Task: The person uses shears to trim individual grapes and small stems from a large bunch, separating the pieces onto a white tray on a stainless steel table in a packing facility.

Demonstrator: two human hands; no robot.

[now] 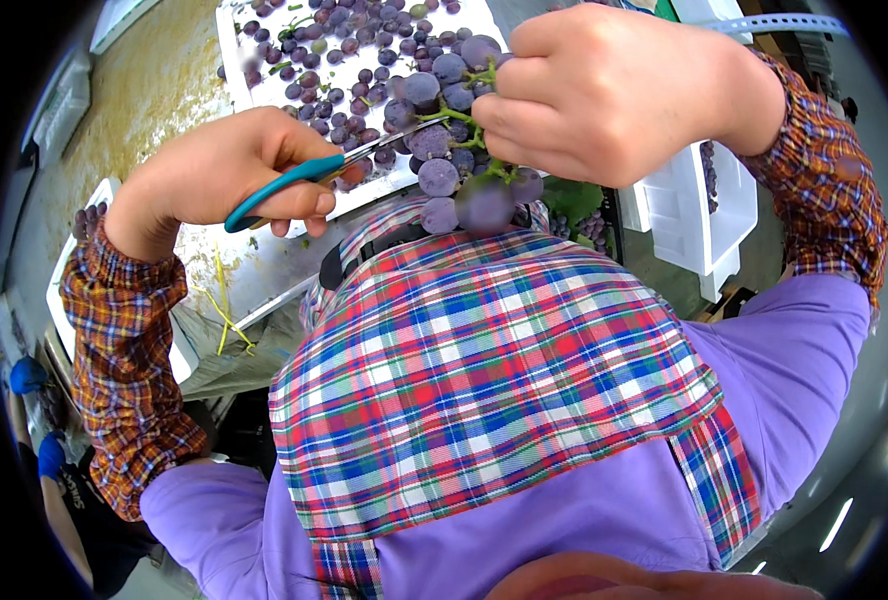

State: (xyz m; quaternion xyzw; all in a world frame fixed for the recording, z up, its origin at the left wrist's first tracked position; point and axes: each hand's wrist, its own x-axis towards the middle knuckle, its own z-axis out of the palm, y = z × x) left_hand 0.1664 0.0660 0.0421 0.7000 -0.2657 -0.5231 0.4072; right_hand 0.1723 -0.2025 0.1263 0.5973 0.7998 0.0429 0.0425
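Clearly, right fingers [509, 112] hold grapes [438, 178] at upper centre; left fingers [302, 203] grip scissors [289, 182], blades slanting up-right toward the stem [464, 118].

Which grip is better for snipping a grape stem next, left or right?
Probably the left: the left grip holds the scissors, their blades pointing in at the stems. The right grip is busy holding the bunch.
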